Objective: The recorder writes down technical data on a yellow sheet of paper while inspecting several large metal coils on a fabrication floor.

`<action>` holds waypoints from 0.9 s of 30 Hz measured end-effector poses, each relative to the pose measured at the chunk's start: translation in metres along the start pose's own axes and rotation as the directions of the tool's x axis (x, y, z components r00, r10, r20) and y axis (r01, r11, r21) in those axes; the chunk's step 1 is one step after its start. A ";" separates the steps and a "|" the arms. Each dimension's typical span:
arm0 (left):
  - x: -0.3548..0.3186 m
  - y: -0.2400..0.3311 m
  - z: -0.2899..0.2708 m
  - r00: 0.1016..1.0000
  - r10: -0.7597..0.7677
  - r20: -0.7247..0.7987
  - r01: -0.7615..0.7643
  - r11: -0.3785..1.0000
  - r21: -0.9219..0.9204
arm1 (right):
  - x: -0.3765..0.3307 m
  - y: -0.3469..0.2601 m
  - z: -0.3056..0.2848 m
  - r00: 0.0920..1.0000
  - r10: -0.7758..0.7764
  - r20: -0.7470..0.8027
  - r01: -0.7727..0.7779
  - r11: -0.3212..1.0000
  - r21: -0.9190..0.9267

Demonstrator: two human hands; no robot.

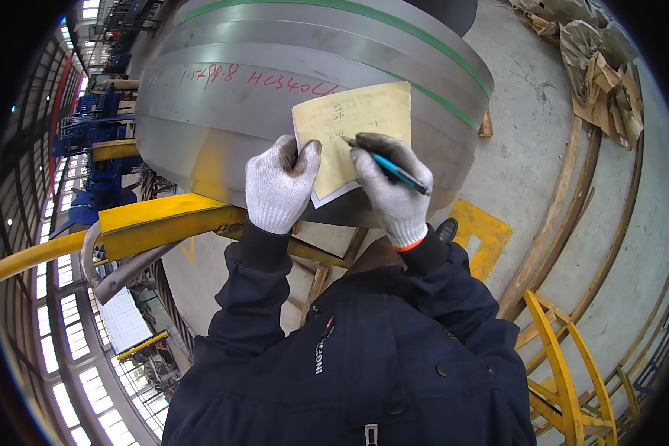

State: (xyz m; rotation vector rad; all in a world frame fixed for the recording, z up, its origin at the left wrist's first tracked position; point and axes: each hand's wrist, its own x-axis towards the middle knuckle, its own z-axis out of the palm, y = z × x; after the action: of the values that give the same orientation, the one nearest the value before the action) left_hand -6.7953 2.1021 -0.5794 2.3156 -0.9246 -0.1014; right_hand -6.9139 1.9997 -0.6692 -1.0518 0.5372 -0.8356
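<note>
My left hand [280, 182], in a white work glove with dark smudged fingertips, pinches the left edge of a yellow paper pad [353, 111]. Its thumb lies on top of the sheet. A few handwritten marks show on the pad, and a white sheet sticks out under its lower edge. In my right hand [394, 178], gloved the same way, is a teal and black pen [395, 172], its tip at the middle of the paper. The pad is held over the curved side of a large steel coil [275, 74], which carries red handwriting and green straps.
A yellow steel beam [163, 215] juts in from the left, below the coil. Crumpled brown wrapping paper [602, 74] lies at the far right beside long timber beams [554, 215]. A yellow metal frame [569, 372] stands at the lower right.
</note>
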 end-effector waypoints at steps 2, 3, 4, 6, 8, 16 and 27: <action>0.000 -0.001 -0.001 1.000 0.000 0.000 0.000 1.000 0.009 | 0.004 -0.004 -0.005 0.996 0.074 -0.054 -0.070 0.995 0.077; 0.000 -0.001 -0.001 1.000 0.000 0.001 0.000 1.000 0.014 | 0.006 -0.004 -0.008 0.995 0.082 -0.058 -0.078 0.995 0.068; 0.000 -0.002 -0.001 1.000 0.001 0.003 -0.001 1.000 0.016 | 0.008 -0.005 -0.011 0.994 0.088 -0.063 -0.085 0.995 0.057; 0.000 -0.004 -0.002 1.000 0.007 0.002 -0.007 0.999 0.038 | 0.007 -0.005 -0.012 0.994 0.101 -0.042 -0.098 0.993 0.073; 0.001 -0.005 -0.001 1.000 0.006 0.007 -0.006 0.999 0.051 | 0.004 -0.005 -0.012 0.991 0.135 -0.001 -0.135 0.986 0.097; 0.000 -0.003 0.000 1.000 0.009 -0.007 -0.009 1.000 -0.005 | 0.000 -0.006 0.000 0.993 -0.009 0.115 0.013 0.999 -0.035; 0.000 0.002 -0.001 1.000 -0.001 0.000 0.001 1.000 -0.001 | 0.003 -0.003 0.004 0.994 -0.040 0.105 0.049 0.995 -0.086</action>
State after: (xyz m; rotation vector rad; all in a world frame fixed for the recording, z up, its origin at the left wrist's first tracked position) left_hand -6.7957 2.1017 -0.5775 2.3149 -0.9237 -0.1028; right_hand -6.9100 1.9987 -0.6647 -1.1847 0.4682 -0.7977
